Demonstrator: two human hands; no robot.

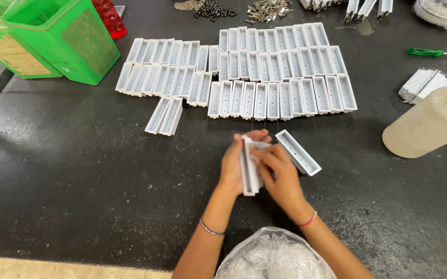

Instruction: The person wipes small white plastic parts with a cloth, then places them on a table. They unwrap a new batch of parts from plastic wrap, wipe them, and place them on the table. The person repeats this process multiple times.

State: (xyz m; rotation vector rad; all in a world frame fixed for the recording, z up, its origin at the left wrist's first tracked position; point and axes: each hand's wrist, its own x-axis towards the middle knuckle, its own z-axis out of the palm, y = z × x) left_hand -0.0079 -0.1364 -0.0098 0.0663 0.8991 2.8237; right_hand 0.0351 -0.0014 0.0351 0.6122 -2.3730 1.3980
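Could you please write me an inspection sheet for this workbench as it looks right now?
Surface: dark speckled bench, dusty.
Job's things: white trough pieces held on edge; one loose trough beside them; rows of troughs laid out behind.
Clutter: green bin, pale bottle, green screwdriver, small metal parts, plastic bag.
Hands: left hand and right hand both grip the pieces.
Cables: nothing seen.
Surroundings: nothing seen.

White rectangular plastic trays (265, 77) on speckled black tabletop (79, 170); green plastic bin (74, 41); green-handled screwdriver (430, 52); translucent cream bottle (430, 124).
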